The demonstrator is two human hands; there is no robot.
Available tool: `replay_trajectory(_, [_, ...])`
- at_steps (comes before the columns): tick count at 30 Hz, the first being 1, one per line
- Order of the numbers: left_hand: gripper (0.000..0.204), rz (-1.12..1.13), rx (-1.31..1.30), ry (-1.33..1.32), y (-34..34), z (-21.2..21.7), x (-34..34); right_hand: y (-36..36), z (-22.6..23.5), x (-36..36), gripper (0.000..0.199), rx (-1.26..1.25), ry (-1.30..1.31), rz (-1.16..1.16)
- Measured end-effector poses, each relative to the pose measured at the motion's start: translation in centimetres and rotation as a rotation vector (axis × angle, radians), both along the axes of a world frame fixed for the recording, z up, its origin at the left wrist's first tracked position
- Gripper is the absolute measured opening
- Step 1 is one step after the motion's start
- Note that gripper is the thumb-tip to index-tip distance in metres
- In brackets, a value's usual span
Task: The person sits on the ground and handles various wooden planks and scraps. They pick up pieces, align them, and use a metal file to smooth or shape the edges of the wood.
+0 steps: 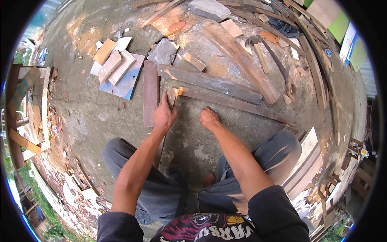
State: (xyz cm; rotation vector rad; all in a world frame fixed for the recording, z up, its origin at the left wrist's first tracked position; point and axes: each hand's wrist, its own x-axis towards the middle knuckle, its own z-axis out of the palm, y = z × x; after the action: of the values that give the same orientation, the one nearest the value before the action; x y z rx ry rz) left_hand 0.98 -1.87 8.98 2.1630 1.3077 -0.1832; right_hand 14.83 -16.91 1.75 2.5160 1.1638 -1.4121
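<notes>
I squat on a concrete floor with both arms stretched forward. My left hand [164,114] grips the top of a narrow wooden strip [173,97] that runs down under my forearm. Just left of it lies a dark flat board [150,92]. My right hand [209,118] rests fingers-down on the bare concrete, holding nothing, just below a long dark plank [234,103]. A second long plank [209,83] lies above that one.
A wide reddish plank [242,60] slants at upper right. A blue-grey sheet [128,82] with pale boards lies upper left. Grey stone chunks [163,51] sit near the top, a hammer-like tool [258,48] at upper right. Stacked boards [306,161] lie beside my right knee.
</notes>
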Motion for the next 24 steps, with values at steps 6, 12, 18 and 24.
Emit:
replay_trajectory(6, [0.077,0.037,0.017,-0.049,-0.2,-1.7,-1.0,-0.2,-0.3,0.0,0.029,0.021,-0.003,0.021])
replay_trajectory(12, [0.077,0.022,0.008,-0.055,-0.2,-1.3,-0.8,-0.1,-0.6,-0.1,0.029,0.015,-0.026,-0.003])
replay_trajectory(18, [0.079,0.047,0.016,-0.101,-0.1,-1.9,-1.1,-0.1,-1.0,-0.2,0.033,0.011,-0.038,0.007])
replay_trajectory(24, [0.085,0.095,-0.2,-0.368,0.6,-0.4,-1.7,-0.1,0.0,0.2,0.034,-0.005,-0.019,0.017])
